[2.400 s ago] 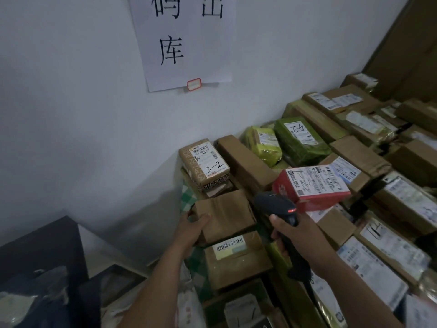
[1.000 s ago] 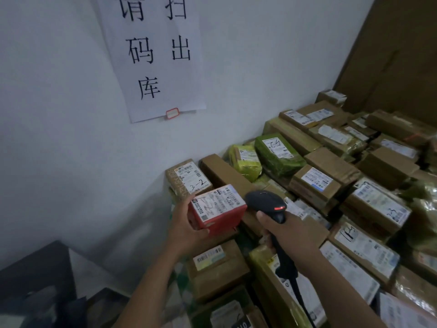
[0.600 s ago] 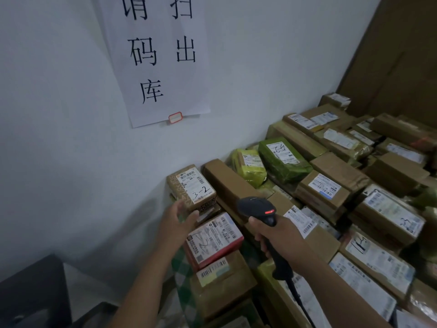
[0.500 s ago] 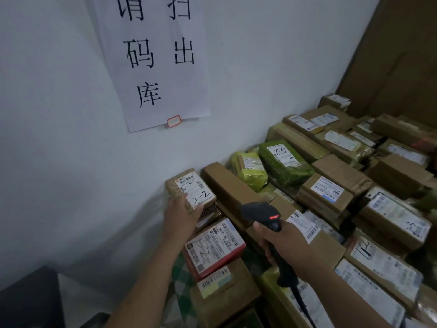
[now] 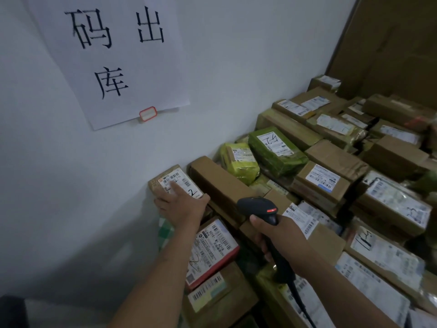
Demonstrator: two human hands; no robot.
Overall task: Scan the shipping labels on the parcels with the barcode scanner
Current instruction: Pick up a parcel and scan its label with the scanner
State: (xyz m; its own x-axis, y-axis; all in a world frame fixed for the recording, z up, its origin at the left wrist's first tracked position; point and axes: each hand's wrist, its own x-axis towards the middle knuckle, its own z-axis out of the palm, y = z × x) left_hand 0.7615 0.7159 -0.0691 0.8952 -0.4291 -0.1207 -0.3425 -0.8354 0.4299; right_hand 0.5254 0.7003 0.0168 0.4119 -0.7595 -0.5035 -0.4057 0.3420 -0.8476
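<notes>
My left hand (image 5: 182, 204) lies over a small brown parcel (image 5: 165, 179) that stands against the wall. Its fingers spread across the white shipping label and its thumb is at the parcel's right edge. My right hand (image 5: 283, 233) grips the handle of a black barcode scanner (image 5: 260, 207). A red light shows on the scanner's head, which points towards that parcel. A red parcel (image 5: 212, 252) with a large label lies just below my left wrist, on top of a brown box (image 5: 220, 301).
Several brown and green parcels (image 5: 274, 152) with labels are packed tightly from the wall to the right edge. A long brown box (image 5: 217, 183) lies beside the small parcel. A paper sign (image 5: 118, 60) hangs on the white wall. The scanner's cable (image 5: 300, 301) trails down.
My left hand has set the red parcel down on the brown box and moved up onto the small parcel by the wall. The scanner has stayed close by, pointing left.
</notes>
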